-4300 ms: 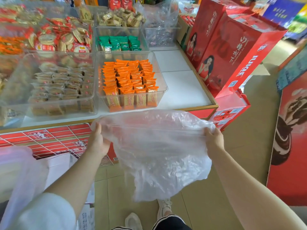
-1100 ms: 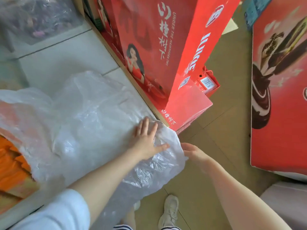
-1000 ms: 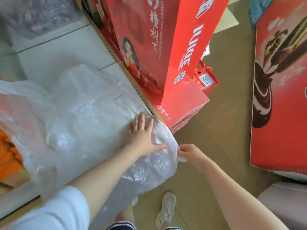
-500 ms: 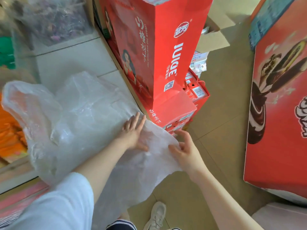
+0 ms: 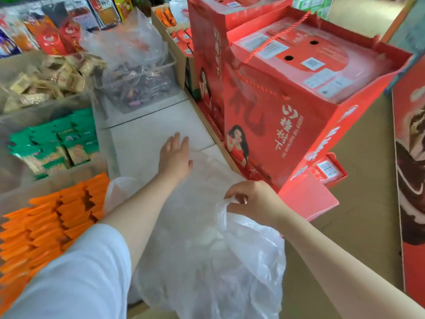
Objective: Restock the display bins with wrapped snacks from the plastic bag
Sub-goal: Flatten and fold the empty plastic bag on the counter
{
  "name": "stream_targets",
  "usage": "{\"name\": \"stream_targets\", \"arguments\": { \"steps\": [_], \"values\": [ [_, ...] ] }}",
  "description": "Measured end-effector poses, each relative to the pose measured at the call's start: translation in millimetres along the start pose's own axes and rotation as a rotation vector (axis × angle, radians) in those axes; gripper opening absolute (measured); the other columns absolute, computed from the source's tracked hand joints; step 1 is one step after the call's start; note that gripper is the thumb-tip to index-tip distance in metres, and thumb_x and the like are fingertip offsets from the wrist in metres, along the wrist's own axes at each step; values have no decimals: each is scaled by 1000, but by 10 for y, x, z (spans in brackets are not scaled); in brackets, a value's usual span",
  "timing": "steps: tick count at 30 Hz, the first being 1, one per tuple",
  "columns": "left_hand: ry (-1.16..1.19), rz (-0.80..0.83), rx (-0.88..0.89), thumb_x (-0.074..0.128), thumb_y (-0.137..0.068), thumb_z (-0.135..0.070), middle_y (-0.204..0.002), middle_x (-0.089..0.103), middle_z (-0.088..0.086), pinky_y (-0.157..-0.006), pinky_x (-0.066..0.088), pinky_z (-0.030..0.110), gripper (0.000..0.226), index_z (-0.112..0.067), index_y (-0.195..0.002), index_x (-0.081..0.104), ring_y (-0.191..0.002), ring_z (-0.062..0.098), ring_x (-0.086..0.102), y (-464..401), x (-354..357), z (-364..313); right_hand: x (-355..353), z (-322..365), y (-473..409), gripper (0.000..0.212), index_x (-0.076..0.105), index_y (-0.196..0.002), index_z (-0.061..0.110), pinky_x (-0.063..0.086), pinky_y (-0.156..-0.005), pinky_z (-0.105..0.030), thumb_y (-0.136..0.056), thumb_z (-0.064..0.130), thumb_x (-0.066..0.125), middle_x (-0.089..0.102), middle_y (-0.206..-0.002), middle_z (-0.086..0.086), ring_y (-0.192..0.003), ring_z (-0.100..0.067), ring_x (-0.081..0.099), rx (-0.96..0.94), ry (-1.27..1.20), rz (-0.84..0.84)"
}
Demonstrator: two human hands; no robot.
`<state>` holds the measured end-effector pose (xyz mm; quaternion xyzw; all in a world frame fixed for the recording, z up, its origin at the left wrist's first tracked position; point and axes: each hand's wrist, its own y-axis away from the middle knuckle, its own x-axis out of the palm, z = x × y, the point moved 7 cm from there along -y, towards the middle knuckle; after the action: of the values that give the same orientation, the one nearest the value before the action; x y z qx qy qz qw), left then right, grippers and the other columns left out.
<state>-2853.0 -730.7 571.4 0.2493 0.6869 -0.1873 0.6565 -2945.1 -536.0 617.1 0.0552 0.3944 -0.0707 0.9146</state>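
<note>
Our left hand now lies flat, fingers straight, on the far end of the bag, which is spread over the desk corner beside the orange snacks. Our right hand, half a second ago open, pinches the near edge. The bag looks empty, so we judge it is being folded away.

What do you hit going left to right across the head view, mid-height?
Orange snack packs → left hand, flat on the white shelf top → right hand, fingers gripping the clear plastic bag → red gift boxes → red poster.
</note>
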Motion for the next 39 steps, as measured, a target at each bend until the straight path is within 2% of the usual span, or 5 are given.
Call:
{"name": "stream_targets", "arguments": {
  "steps": [10,16,22,30,39],
  "values": [
    [1073,218,-251,60,-89,-18,-66,66,-2,-64,45,22,16,-17,-74,66,-62,15,59,92,-82,92,-115,-4,-255,28,53,-69,15,30,-44,-29,-81,35,68,32,-47,13,-44,-7,35,108,8,-441],
    [1688,468,-98,51,-89,-43,-86,72,-2,-71,52,28,28,-24,-94,70,-80,13,68,990,-603,-583,-512,328,-19,38,51,-67,9,28,-47,-28,-78,39,72,43,-50,4,-49,-26,44,183,134,-705],
    [1391,172,34,74,-62,-36,-88,68,-7,-72,50,23,34,-25,-91,62,-84,5,63,1701,-881,-870,-483,745,602,32,49,-62,11,21,-43,-19,-73,40,56,51,-48,-2,-39,-22,45,-134,257,-739],
    [1452,-17,-8,52,-93,-11,-77,70,-12,-71,50,17,15,-20,-89,64,-75,2,63,2669,-932,-1063,-767,-284,1786,59,65,-95,32,12,-107,-46,-62,79,53,25,-150,-3,-139,-36,16,-209,181,-365],
    [1354,-184,-329,63,-84,-33,-88,68,4,-86,47,39,14,-21,-90,64,-83,22,62,3254,-627,-752,-960,-563,2317,18,68,-80,18,51,-68,-30,-81,1,65,68,-78,-3,-71,-17,63,72,-938,-273]
  ]
}}
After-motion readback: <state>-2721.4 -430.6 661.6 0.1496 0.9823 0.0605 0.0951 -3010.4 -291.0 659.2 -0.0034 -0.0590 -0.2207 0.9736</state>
